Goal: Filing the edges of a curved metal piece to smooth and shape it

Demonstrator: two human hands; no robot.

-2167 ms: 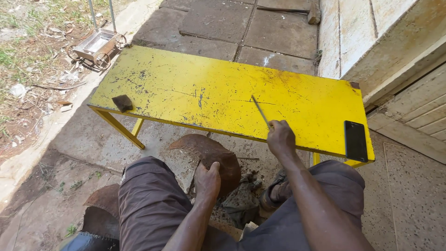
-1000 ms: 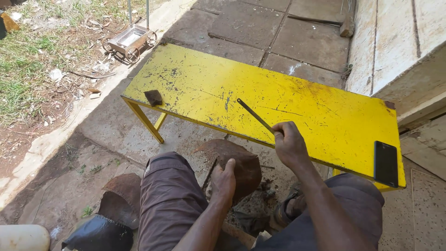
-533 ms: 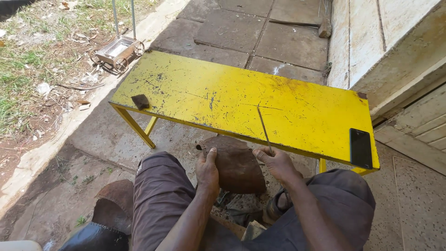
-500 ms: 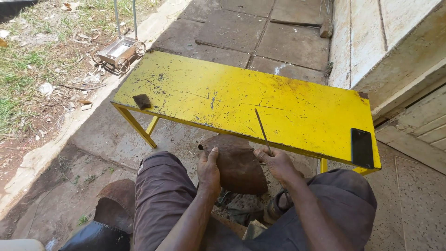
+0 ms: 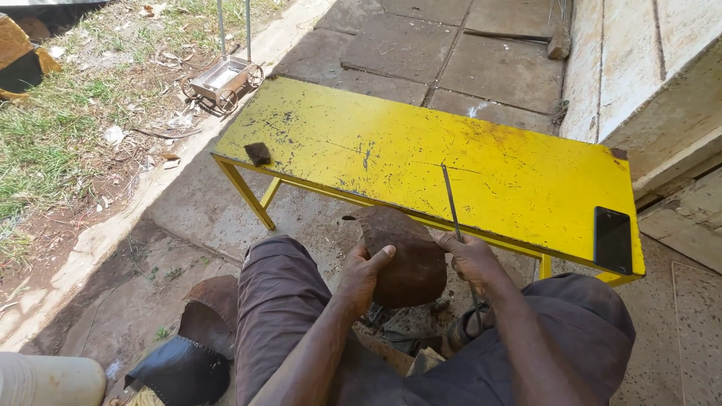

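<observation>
The left hand (image 5: 366, 272) grips the near edge of a rusty curved metal piece (image 5: 402, 256), held up between the knees. The right hand (image 5: 472, 259) is closed around a thin metal rod (image 5: 453, 207) (its tip lies over the yellow bench (image 5: 421, 143)). It seems the rod is about to work on the piece, which needs a steady hold. The bench edge is just ahead; a dark phone (image 5: 613, 239) lies near its right corner, and a small dark block (image 5: 258, 153) sits at the left.

Outdoor yard workshop, where I sit: scratched yellow metal counter (image 5: 421, 162) on paving slabs (image 5: 451, 53), grass and litter verge (image 5: 68, 143), small wheeled metal cart (image 5: 224, 79), rusty sheet-metal pieces (image 5: 210, 308) on bare ground, concrete wall (image 5: 639, 68) alongside.
</observation>
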